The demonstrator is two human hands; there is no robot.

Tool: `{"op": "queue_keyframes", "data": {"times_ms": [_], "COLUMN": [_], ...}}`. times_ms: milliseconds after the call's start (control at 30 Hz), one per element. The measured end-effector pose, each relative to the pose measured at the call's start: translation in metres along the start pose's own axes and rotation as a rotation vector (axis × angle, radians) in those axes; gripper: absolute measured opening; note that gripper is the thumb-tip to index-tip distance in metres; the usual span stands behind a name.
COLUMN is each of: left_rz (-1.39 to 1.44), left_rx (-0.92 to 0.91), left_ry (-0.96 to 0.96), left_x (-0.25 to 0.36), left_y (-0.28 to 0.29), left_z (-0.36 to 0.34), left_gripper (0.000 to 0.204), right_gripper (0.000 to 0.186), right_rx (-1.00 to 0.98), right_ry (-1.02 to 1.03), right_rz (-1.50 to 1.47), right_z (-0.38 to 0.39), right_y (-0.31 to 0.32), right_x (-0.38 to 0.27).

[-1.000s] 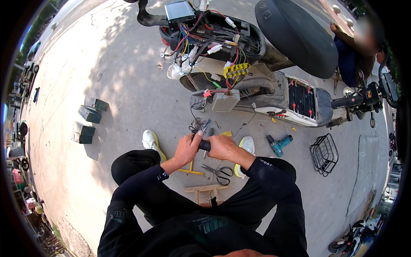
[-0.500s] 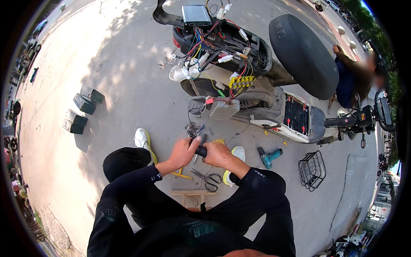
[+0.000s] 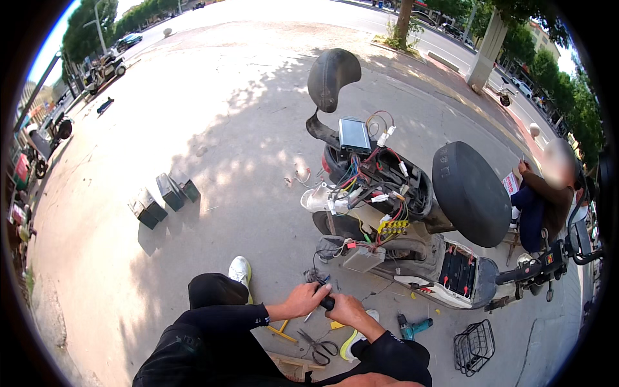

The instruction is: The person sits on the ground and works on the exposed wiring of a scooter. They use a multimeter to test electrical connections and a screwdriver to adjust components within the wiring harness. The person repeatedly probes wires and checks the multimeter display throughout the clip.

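Observation:
My left hand [image 3: 302, 300] and my right hand [image 3: 347, 310] are closed around a short black cylindrical piece [image 3: 328, 302]. Its kind is unclear, since fingers cover much of it. Beyond them stands an electric scooter with its seat [image 3: 469, 193] raised. A tangle of coloured wires [image 3: 367, 187] spills from its open rear, around a silver controller box [image 3: 354, 134]. A yellow terminal block [image 3: 393, 227] and a grey box [image 3: 363, 259] hang on the near side. Scissors [image 3: 317, 347] and a yellow-handled tool [image 3: 282, 332] lie below my hands.
A teal cordless drill [image 3: 414, 327] and a black wire basket [image 3: 474, 347] lie to the right. Several dark battery blocks [image 3: 169, 192] stand at left on the pavement. Another person [image 3: 547, 200] sits beyond the scooter at right, holding paper. A low wooden stool [image 3: 293, 360] is beneath me.
The view has tilted up, so the street and trees now show and the scooter appears lower and farther right. Both hands stay closed on the black piece.

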State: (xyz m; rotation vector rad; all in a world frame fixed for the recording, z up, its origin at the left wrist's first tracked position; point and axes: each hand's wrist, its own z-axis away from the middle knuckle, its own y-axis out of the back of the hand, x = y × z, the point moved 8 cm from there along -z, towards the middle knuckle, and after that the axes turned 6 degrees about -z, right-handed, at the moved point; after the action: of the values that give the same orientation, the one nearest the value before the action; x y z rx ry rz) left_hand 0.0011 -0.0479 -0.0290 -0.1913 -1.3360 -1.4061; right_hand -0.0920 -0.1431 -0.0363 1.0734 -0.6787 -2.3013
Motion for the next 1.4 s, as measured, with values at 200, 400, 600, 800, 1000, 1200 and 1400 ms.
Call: {"op": "queue_keyframes", "data": {"times_ms": [200,400,600,800,1000,1200,1400], "left_rz": [-0.011,0.029,0.053,0.032,0.027,-0.004,0.035], "left_rx": [0.002,-0.005,0.001,0.012,0.029,0.130,0.011], "left_ry": [-0.119,-0.071,-0.059,-0.141,-0.121,-0.132,-0.062], "left_x": [0.013,0.007,0.005,0.007,0.008,0.001,0.012], "left_y": [-0.007,-0.007,-0.011,-0.013,-0.006,-0.007,-0.006], "left_z": [-0.004,-0.001,0.001,0.001,-0.007,-0.007,-0.004], "left_gripper": [0.071,0.075,0.074,0.069,0.070,0.066,0.067], "right_gripper": [0.037,0.036,0.038,0.036,0.037,0.043,0.043], "right_rx": [0.053,0.090,0.109,0.134,0.103,0.080,0.083], "right_ry": [-0.016,0.032,0.078,0.046,0.086,0.051,0.014], "right_rz": [-0.012,-0.045,-0.083,-0.083,-0.097,-0.020,-0.045], "right_z": [0.000,0.001,0.004,0.008,0.002,0.001,0.007], "right_y": [0.000,0.003,0.003,0.002,0.007,0.009,0.007], "right_x": [0.018,0.010,0.007,0.002,0.002,0.002,0.007]}}
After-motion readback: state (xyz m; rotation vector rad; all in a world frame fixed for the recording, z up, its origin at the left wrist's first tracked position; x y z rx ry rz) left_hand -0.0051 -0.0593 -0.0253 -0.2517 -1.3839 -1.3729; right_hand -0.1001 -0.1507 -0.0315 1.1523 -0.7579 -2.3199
